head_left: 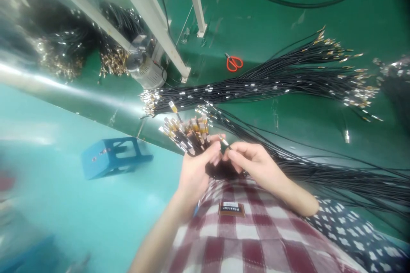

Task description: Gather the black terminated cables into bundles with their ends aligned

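My left hand [195, 168] is closed around a bundle of thin black cables [185, 132] whose gold and silver connector ends stick up out of the fist. My right hand [253, 160] pinches a single cable end [224, 140] right beside the bundle, fingertips nearly touching my left thumb. The cables trail away to the right across my lap, over a red and white checked cloth [243, 230].
A large spread of black cables with metal tips [272, 81] lies on the green table [288, 21]. Orange-handled scissors [233, 63] lie beyond it. A white frame leg [150, 13] and a small motor [144, 66] stand at left. A blue stool [112, 155] sits on the floor.
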{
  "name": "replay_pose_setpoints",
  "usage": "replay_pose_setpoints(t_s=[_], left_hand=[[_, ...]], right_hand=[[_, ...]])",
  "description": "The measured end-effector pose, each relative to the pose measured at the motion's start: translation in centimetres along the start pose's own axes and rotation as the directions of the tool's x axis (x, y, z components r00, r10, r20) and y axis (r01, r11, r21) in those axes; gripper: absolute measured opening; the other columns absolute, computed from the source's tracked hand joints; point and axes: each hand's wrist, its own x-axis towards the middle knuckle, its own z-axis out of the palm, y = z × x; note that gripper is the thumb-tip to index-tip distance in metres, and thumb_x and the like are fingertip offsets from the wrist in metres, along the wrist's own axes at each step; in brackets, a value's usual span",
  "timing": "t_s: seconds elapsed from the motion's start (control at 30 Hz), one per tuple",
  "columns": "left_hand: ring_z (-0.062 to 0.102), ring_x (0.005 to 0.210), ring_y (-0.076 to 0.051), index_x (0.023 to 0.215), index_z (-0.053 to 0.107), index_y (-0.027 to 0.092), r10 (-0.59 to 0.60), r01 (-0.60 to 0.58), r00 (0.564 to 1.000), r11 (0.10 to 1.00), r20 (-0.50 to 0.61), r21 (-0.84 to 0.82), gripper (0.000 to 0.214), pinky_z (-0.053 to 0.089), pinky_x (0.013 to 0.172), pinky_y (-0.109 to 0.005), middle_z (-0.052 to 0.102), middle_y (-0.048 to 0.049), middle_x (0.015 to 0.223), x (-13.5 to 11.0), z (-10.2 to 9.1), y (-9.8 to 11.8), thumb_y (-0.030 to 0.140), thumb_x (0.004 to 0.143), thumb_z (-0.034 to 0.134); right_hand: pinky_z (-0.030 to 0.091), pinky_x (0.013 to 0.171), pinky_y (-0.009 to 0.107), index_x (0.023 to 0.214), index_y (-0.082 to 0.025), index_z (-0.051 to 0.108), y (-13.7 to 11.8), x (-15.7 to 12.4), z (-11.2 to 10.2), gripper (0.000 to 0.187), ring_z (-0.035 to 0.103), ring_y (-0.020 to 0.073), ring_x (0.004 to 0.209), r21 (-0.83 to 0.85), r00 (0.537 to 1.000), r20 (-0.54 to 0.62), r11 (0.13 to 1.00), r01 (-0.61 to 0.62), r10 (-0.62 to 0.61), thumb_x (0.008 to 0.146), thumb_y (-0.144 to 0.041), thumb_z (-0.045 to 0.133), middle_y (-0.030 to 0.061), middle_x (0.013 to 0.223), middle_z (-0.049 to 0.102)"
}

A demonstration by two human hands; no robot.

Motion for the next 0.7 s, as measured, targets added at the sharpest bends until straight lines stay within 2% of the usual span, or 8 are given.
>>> replay_pose_setpoints(t_s=[0.1,0.23,0.53,0.7], left_hand=[[0.043,0.051,-0.004,0.086,0.073,0.011,0.003,-0.003,1.000,1.000,0.002,0.003,0.017,0.038,0.052,-0.017,0.051,0.0022,0.057,-0.01,-0.16,-0.07,0.015,0.069,0.075],[0.043,0.050,-0.004,0.085,0.073,0.012,0.006,-0.006,1.000,1.000,0.025,0.003,0.014,0.039,0.052,-0.016,0.049,0.0031,0.054,-0.01,-0.19,-0.08,0.015,0.071,0.073],[0.047,0.053,-0.006,0.073,0.070,0.014,0.032,-0.031,0.999,0.999,-0.015,0.010,0.007,0.041,0.054,-0.018,0.048,0.0038,0.053,-0.16,-0.10,-0.01,0.015,0.069,0.076],[0.044,0.050,-0.004,0.074,0.069,0.014,0.021,-0.021,0.999,1.000,-0.026,-0.004,0.008,0.041,0.054,-0.018,0.048,0.0044,0.054,-0.09,-0.12,-0.13,0.015,0.070,0.075]], right_hand=[[0.035,0.050,0.020,0.073,-0.015,0.062,-0.06,-0.04,0.22,0.026,0.045,0.0085,0.051,-0.061,0.999,-0.024,0.997,0.040,-0.042,0.090,-0.032,0.053,-0.0032,0.055,0.052],[0.036,0.050,0.020,0.076,-0.015,0.067,-0.20,-0.14,0.36,0.025,0.046,0.0082,0.051,-0.134,0.998,-0.037,0.990,0.051,-0.056,0.091,-0.029,0.052,-0.0030,0.055,0.053],[0.036,0.052,0.021,0.085,-0.016,0.073,-0.47,-0.32,0.69,0.026,0.048,0.0091,0.053,-0.230,0.994,-0.073,0.971,0.059,-0.078,0.091,-0.030,0.053,-0.0010,0.060,0.059],[0.036,0.051,0.021,0.088,-0.017,0.073,-0.33,-0.47,0.86,0.023,0.047,0.0088,0.052,-0.291,0.990,-0.100,0.955,0.066,-0.099,0.091,-0.031,0.054,-0.0016,0.060,0.060]])
